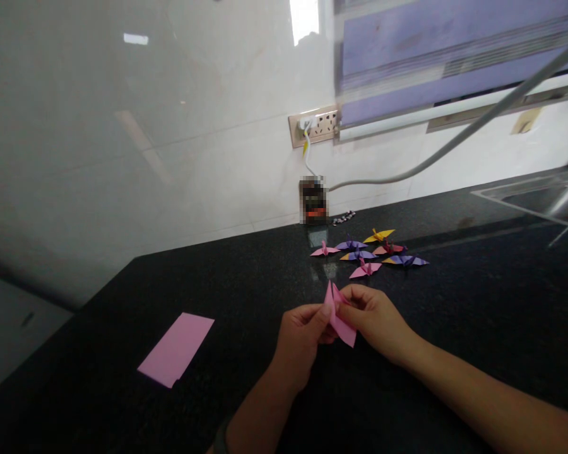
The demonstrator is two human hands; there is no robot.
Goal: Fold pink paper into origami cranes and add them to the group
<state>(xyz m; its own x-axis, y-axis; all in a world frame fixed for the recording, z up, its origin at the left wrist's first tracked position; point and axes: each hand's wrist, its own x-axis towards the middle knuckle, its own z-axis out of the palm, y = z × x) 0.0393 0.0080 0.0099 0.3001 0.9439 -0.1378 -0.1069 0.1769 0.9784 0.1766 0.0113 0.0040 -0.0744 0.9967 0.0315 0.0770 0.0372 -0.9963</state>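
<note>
Between my two hands is a folded piece of pink origami paper [343, 329], held above the dark countertop with two narrow points upward. My left hand [299, 340] pinches its left side between thumb and fingers. From the right, my right hand [372, 318] grips the other side, its thumb pressed on the paper; the fingertips behind are partly hidden. Just beyond my hands sit several folded paper cranes in pink [366, 270], purple [358, 255], yellow [379, 236] and red [389, 250]. A flat stack of pink paper [177, 350] lies to the left.
A black countertop [236, 277] runs along a pale tiled wall. A dark, pixelated device [314, 200] stands against the wall, with a white cable up to a socket panel [314, 126]. A grey hose [435, 157] crosses to the upper right, above a metal sink [549, 195].
</note>
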